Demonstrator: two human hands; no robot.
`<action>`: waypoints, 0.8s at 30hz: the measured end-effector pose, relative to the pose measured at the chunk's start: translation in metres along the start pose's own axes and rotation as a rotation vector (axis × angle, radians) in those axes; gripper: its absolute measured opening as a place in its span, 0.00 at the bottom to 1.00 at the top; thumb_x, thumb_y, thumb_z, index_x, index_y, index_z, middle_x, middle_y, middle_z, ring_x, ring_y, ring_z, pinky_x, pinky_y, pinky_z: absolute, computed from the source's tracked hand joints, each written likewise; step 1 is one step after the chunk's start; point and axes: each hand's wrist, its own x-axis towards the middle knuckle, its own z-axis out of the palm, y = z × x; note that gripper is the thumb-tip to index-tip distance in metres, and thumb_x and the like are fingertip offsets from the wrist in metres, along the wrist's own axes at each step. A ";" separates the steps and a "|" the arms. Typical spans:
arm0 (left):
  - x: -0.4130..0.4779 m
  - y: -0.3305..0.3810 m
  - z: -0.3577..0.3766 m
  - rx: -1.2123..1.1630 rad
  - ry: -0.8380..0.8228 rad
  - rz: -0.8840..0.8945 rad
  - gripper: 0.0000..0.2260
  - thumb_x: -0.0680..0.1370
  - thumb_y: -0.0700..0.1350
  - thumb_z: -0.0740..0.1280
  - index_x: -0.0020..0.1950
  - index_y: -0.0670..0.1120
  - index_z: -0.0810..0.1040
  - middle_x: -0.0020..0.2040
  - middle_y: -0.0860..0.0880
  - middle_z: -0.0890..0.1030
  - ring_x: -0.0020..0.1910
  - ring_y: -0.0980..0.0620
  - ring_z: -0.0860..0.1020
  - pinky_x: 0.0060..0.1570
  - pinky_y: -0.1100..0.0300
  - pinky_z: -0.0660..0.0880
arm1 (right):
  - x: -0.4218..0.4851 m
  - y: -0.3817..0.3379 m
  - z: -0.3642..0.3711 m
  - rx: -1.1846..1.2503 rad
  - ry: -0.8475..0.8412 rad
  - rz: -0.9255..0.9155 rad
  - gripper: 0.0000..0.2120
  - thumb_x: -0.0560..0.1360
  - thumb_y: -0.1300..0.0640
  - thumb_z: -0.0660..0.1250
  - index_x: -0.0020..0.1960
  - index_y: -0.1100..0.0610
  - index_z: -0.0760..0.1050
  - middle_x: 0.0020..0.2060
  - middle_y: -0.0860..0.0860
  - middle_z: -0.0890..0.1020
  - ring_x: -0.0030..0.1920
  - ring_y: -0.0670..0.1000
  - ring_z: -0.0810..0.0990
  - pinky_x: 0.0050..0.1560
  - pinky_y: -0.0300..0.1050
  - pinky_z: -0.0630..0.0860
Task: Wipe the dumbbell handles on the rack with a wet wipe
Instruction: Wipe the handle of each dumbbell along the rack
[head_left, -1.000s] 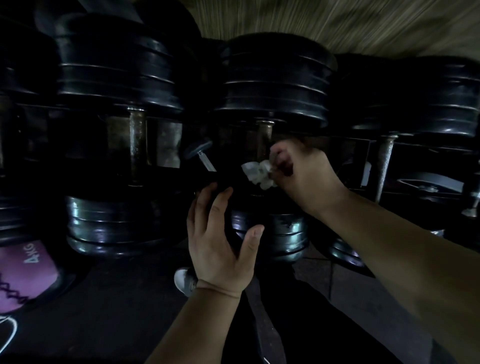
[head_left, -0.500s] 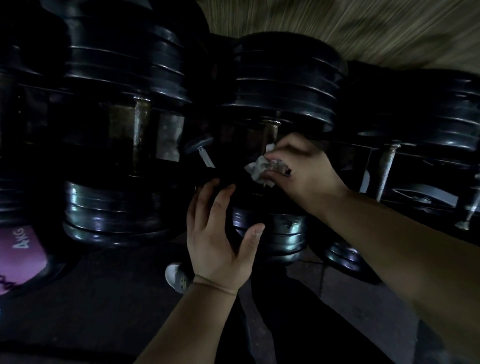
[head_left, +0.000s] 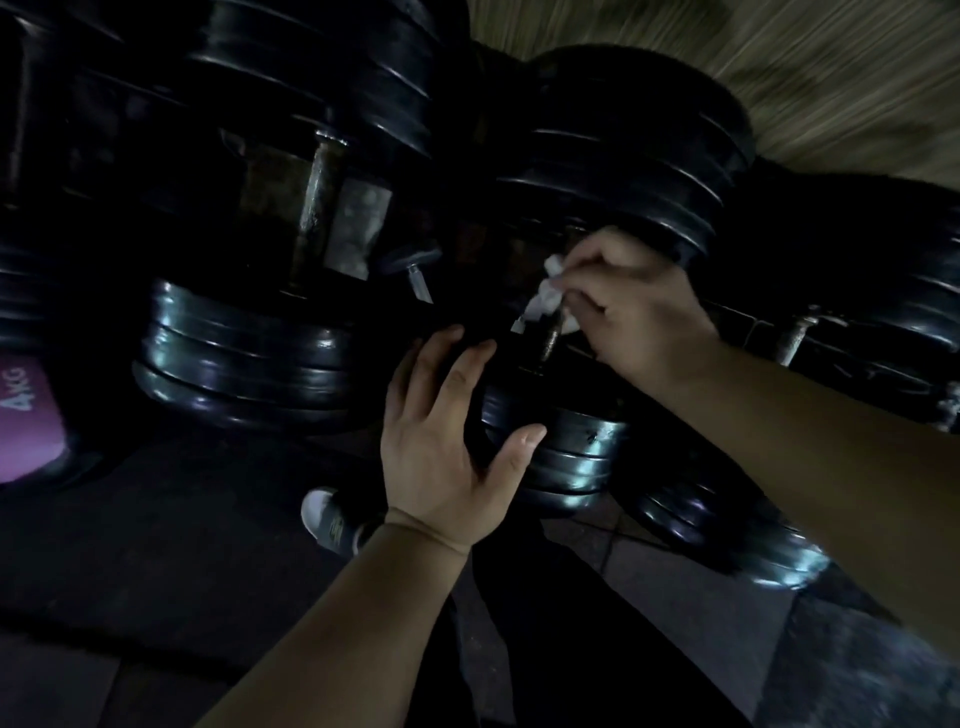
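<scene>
Large black dumbbells lie side by side on the dark rack. My right hand (head_left: 631, 306) grips a crumpled white wet wipe (head_left: 546, 301) wrapped round the metal handle (head_left: 549, 345) of the middle dumbbell, just under its far plates. Fingers spread, my left hand (head_left: 447, 441) rests on the near plates (head_left: 571, 457) of that same dumbbell. To the left, another dumbbell shows its bare handle (head_left: 318, 195).
A third dumbbell's handle (head_left: 795, 338) shows at the right. A pink 4 kg weight (head_left: 26, 415) sits at the far left edge. My shoe (head_left: 324, 517) stands on the dark floor below the rack. A woven wall covering (head_left: 779, 62) fills the upper right.
My right hand has slid the wipe slightly up the handle toward the far plates. My head has tilted, so the whole scene has rotated. My left hand stays on the near plates.
</scene>
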 end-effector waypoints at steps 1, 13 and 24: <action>0.000 0.000 0.000 0.000 0.005 0.001 0.34 0.77 0.69 0.61 0.73 0.46 0.76 0.76 0.46 0.72 0.75 0.38 0.69 0.68 0.39 0.70 | 0.002 -0.001 0.000 0.004 0.047 0.006 0.06 0.77 0.66 0.68 0.50 0.61 0.84 0.52 0.53 0.80 0.52 0.51 0.82 0.53 0.45 0.80; 0.001 -0.002 0.002 0.000 0.024 0.012 0.33 0.75 0.67 0.64 0.71 0.45 0.78 0.74 0.44 0.74 0.74 0.37 0.70 0.67 0.40 0.70 | -0.016 -0.012 0.008 0.098 0.070 0.275 0.05 0.74 0.62 0.73 0.49 0.56 0.86 0.49 0.48 0.81 0.49 0.44 0.80 0.50 0.34 0.75; -0.001 -0.002 0.002 -0.018 0.029 0.006 0.33 0.75 0.66 0.65 0.71 0.46 0.78 0.74 0.46 0.74 0.74 0.39 0.70 0.67 0.40 0.70 | -0.015 -0.019 0.009 0.260 0.038 0.593 0.04 0.72 0.59 0.76 0.45 0.52 0.86 0.47 0.43 0.81 0.49 0.43 0.81 0.49 0.46 0.82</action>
